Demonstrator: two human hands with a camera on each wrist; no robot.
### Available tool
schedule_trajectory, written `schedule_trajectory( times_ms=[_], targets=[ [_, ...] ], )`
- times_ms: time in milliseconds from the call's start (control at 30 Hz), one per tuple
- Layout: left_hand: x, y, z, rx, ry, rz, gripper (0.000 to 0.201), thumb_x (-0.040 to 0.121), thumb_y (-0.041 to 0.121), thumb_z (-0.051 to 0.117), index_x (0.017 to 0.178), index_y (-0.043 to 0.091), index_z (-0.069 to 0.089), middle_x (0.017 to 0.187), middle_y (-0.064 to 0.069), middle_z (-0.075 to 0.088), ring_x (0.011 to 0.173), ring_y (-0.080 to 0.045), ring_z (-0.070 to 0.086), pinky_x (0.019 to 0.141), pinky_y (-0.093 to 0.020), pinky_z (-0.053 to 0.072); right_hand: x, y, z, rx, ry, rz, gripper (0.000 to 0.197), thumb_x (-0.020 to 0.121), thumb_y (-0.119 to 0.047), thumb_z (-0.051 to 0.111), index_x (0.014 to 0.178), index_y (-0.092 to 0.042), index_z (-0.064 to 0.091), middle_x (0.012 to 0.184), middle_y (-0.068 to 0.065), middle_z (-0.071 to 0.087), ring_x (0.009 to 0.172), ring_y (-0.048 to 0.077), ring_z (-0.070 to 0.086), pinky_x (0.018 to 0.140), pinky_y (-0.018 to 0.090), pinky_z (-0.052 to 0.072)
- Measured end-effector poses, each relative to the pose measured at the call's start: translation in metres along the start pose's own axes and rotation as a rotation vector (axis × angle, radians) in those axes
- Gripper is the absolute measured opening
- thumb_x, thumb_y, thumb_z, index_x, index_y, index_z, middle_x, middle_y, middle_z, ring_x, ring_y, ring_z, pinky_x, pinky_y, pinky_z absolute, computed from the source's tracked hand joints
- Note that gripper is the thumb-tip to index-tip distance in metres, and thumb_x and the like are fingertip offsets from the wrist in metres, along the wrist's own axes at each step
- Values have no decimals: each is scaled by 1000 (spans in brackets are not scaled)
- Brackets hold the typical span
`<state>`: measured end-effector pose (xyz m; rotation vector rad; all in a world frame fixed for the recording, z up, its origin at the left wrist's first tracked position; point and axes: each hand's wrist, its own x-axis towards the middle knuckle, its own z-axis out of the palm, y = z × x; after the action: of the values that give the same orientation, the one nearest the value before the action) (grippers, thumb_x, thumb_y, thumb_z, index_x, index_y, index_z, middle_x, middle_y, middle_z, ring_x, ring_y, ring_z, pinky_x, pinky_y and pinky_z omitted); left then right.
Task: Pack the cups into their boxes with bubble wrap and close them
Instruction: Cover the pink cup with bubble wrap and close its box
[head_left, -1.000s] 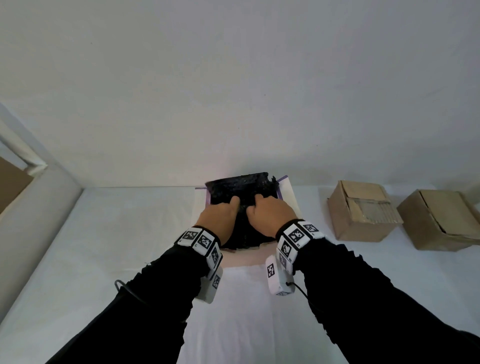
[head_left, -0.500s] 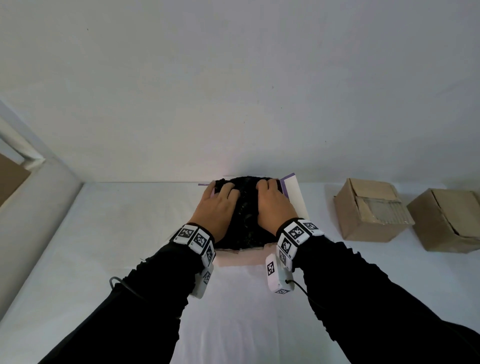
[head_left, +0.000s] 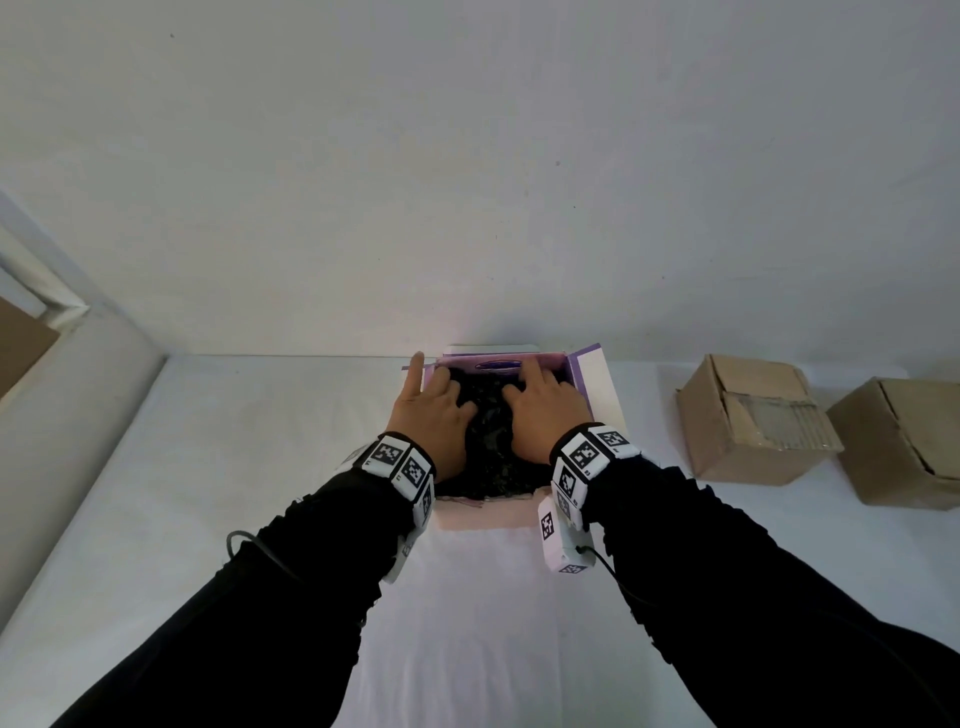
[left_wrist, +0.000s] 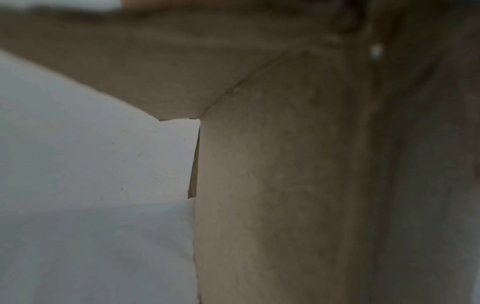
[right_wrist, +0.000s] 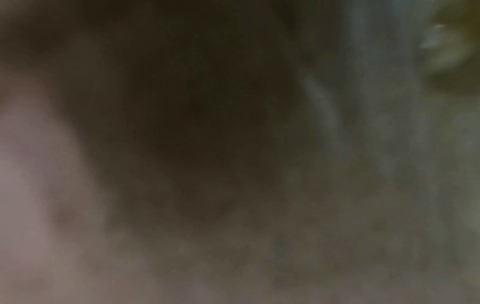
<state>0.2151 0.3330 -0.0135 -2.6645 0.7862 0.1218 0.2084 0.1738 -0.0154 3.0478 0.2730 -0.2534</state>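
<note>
Step in hand: padding the cup's box; the left hand (head_left: 434, 415) and right hand (head_left: 545, 410) press black bubble wrap (head_left: 491, 447) down into the open purple-lined box (head_left: 576, 371) at the far middle of the table (head_left: 234, 441)
Grip: both released, fingers spread flat on the wrap, clasping nothing
Cup: not visible; probably under the wrap, but I cannot tell
Flaps: the right flap (head_left: 597, 384) stands open
Next move, as I judge: tuck the wrap below the rim, lift the hands out, then fold the flaps shut
Other boxes: two brown cartons (head_left: 753, 421) (head_left: 898, 441) on the right, looking already closed
Head view: the only one showing hands, wrap and flaps
Left wrist view: only the box's outer wall and corner, close up
Right wrist view: dark blur, nothing readable
</note>
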Motion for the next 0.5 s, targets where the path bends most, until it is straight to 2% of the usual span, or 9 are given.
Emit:
schedule_trajectory(
  times_ms=[67, 167, 200, 267, 333, 400, 500],
  targets=[
    [0, 0, 1, -27, 9, -11, 42, 79, 29, 43, 118, 16, 50, 107, -3, 61, 124, -27, 41, 110, -58, -20, 0, 0, 0, 48, -47, 18, 45, 84, -25, 55, 127, -14, 44, 135, 16, 35, 104, 33, 56, 71, 38, 42],
    [3, 0, -2, -26, 5, 1, 43, 75, 27, 42, 116, 16, 49, 86, 3, 60, 99, -23, 56, 110, -59, -21, 2, 1, 1, 69, -108, 36, 53, 84, -31, 57, 130, -13, 36, 120, 15, 55, 98, 33, 61, 70, 37, 41],
    [4, 0, -4, -19, 10, 19, 42, 75, 27, 41, 115, 16, 49, 87, 3, 59, 94, -22, 58, 110, -60, -21, 2, 1, 1, 75, -102, 35, 53, 83, -32, 57, 128, -13, 37, 117, 14, 58, 100, 32, 60, 72, 37, 42],
    [7, -1, -3, -3, 8, 50, 48, 76, 30, 40, 121, 16, 47, 105, -3, 56, 101, -22, 58, 110, -61, -21, 1, 1, 1, 10, -47, 11, 48, 80, -34, 56, 121, -13, 43, 113, 11, 62, 111, 32, 51, 85, 39, 40],
    [11, -1, 1, 25, -11, 53, 59, 72, 36, 33, 127, 16, 41, 121, -9, 47, 113, -23, 55, 109, -63, -19, -3, 3, 0, -163, 52, -29, 43, 76, -38, 53, 110, -13, 53, 106, 9, 63, 119, 34, 40, 100, 43, 28],
    [12, 0, 3, 44, -8, 49, 63, 71, 35, 31, 130, 15, 40, 119, -6, 50, 116, -23, 52, 109, -65, -18, -9, 7, 1, -242, 131, -17, 43, 71, -39, 50, 103, -12, 58, 101, 8, 64, 121, 34, 37, 103, 45, 15],
    [10, 2, 0, -1, 27, 52, 64, 83, 30, 38, 144, 16, 29, 111, -2, 60, 109, -23, 56, 109, -64, -20, -16, 13, 3, -172, 154, 35, 46, 71, -38, 50, 107, -11, 57, 98, 6, 66, 129, 32, 32, 102, 44, 5]
  ],
)
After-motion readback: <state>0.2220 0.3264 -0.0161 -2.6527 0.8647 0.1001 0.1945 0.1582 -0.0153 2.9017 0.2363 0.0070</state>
